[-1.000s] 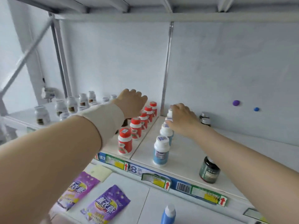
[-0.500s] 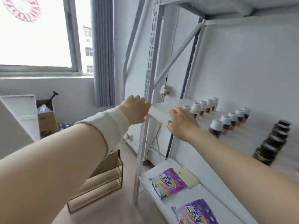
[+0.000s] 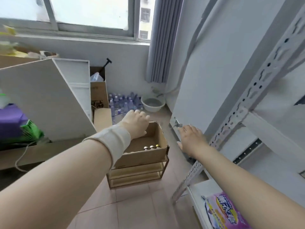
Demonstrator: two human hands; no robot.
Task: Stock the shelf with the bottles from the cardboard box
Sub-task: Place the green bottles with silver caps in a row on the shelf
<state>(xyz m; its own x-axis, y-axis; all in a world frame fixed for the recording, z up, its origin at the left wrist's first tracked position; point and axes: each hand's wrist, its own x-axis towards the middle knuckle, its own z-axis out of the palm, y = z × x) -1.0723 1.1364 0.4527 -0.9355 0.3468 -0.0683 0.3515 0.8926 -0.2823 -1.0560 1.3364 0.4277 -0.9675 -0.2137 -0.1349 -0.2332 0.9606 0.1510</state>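
Bottles (image 3: 152, 147) remaining: three caps visible, lined up against the near-right wall of the cardboard box (image 3: 145, 155), otherwise the box floor looks bare. Box sits on top of a small wooden rack (image 3: 137, 173) on the tiled floor.

Left hand (image 3: 136, 123): over the far-left part of the open box, fingers loosely spread and curled downward, grip released, holding nothing. Bottles lie below and to the right of it, toward the person, well apart from the fingers.

Right hand (image 3: 191, 139): to the right of the box, outside it, palm down, fingers spread, grip released, empty. It hangs just in front of the perforated shelf upright (image 3: 244, 104); contact with the post cannot be told.

Step, judged: reach into the box for the next bottles. Task looks late, given how few are left.

Risks from here:
- Bottles stand tight in a row against the wall. Fingers coming in from the far side may push them over rather than close around one.
- Taking two or three in one hand invites a slip, caps being small and smooth.
- Box overhangs a light rack. Downward pressure on its rim could tip or slide it.
- Right forearm passes near the metal upright, so a knock is possible on the swing to the shelf.
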